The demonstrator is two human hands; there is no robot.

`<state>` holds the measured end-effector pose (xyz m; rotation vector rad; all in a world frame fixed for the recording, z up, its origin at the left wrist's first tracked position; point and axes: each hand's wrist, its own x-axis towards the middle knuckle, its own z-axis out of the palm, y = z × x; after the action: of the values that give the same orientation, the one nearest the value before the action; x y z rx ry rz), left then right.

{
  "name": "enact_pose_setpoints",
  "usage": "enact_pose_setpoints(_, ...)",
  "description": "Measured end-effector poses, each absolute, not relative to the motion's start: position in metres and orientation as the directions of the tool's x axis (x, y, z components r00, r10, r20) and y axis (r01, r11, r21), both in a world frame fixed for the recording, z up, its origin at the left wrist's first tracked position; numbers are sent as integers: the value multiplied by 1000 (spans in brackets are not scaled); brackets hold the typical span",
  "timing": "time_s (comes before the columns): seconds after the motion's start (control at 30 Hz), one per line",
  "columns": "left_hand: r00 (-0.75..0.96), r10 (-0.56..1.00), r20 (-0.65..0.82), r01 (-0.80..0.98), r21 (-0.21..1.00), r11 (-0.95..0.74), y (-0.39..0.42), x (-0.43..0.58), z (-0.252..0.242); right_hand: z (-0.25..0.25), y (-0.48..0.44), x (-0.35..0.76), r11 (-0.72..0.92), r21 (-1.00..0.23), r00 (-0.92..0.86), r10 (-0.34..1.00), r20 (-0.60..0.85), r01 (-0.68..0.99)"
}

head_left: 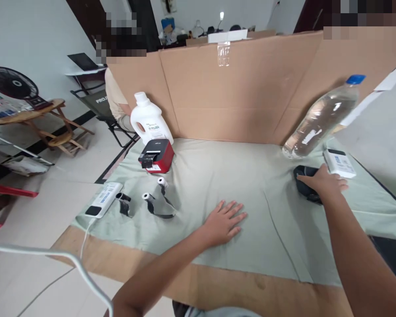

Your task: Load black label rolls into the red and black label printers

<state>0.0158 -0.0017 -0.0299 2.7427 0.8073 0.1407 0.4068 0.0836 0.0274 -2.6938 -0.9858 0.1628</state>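
My left hand [222, 221] lies flat on the pale green cloth [218, 176] near the middle, fingers stretched out and holding nothing. My right hand [323, 182] reaches to the right side and rests on a black object [302, 181], with its fingers curled over it. A white box with a label [339, 163] lies just beyond that hand. A clear water bottle with a blue cap [321, 116] leans tilted against the cardboard wall above it.
A red and black label printer [156, 156] and a white jug [150, 118] stand at the back left. Two small rolls with black tape [158, 200] and a white power strip [104, 199] lie left. A cardboard screen [244, 88] walls the back; a person sits behind it.
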Motion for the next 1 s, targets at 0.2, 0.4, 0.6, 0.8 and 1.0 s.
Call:
enact_pose_setpoints(0.2, 830, 557, 32, 520, 316, -794, -7, 15, -27, 46, 82, 382, -680, -323, 711, 702, -28, 659)
enact_pose_setpoints(0.4, 841, 537, 63, 484, 353, -800, -8, 13, -28, 60, 92, 244, -369, -332, 390, 921, -3, 868)
enact_pose_setpoints(0.6, 848, 521, 93, 454, 380, -806, -9, 12, -37, 44, 117, 134, -363, -324, 331, 931, -151, 874)
enact_pose_setpoints(0.8, 813, 524, 254, 391, 428, -815, -10, 11, -38, 33, 115, 121, -378, -356, 351, 926, -143, 854)
enact_pose_setpoints(1.0, 258, 902, 345, 498, 753, -430, 32, -8, -12, 5, 112, 183, -59, -666, 198, 971, 135, 744)
